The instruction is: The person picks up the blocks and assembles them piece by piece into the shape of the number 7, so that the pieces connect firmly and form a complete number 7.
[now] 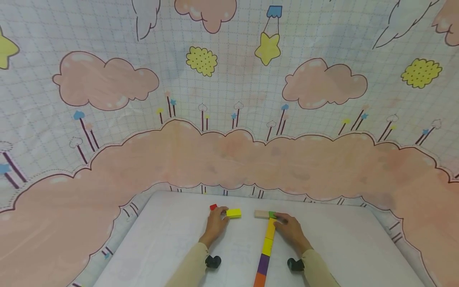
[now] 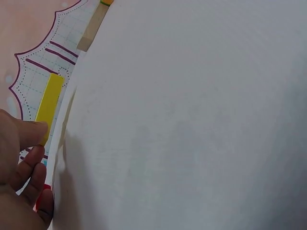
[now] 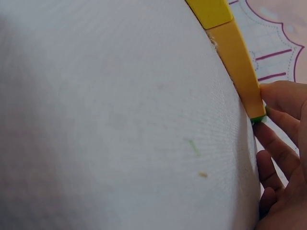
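My left hand pinches one end of a yellow block between thumb and fingers. A small red block lies beside that hand, partly behind its fingers in the left wrist view. My right hand has its fingertips at a small green block, which they partly cover. Its thumb touches the side of the light orange block. The green block sits between the orange block and a plain wooden block. From the orange block a row runs toward me: a yellow block, a purple block and an orange-red block.
The blocks lie on a white table; its far edge meets a patterned cloth with clouds and stars. A gap separates the held yellow block from the wooden block. Dark heart-shaped pieces sit at both wrists.
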A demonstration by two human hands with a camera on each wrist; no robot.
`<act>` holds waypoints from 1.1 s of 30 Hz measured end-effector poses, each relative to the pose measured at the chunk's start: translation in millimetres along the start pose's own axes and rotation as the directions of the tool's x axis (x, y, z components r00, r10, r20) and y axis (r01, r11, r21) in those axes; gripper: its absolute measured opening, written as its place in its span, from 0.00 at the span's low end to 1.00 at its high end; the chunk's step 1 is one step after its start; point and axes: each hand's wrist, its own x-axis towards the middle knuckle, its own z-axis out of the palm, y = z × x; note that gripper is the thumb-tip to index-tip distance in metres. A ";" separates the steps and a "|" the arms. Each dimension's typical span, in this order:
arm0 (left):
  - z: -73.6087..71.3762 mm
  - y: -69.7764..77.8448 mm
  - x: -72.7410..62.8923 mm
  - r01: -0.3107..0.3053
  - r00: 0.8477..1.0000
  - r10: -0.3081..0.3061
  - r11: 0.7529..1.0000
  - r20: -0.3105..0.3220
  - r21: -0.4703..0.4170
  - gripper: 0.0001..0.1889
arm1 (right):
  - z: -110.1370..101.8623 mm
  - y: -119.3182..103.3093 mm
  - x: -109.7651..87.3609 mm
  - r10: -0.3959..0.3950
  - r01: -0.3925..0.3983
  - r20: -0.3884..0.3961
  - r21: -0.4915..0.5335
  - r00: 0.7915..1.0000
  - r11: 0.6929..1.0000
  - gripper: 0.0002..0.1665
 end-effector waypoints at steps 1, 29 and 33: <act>0.1 0.7 0.4 -0.001 1.000 0.001 1.000 0.001 0.000 0.18 | 0.0 0.2 0.3 -0.003 0.003 0.000 0.000 1.000 1.000 0.23; 18.0 16.7 6.2 -0.076 0.997 0.076 0.997 0.022 -0.016 0.17 | -1.9 -0.2 -1.5 -0.038 0.038 -0.003 -0.019 0.999 0.999 0.23; 20.9 19.2 6.1 -0.080 0.997 0.080 0.997 0.021 -0.009 0.16 | -1.2 1.1 -0.9 -0.046 0.046 -0.005 -0.030 0.999 0.999 0.23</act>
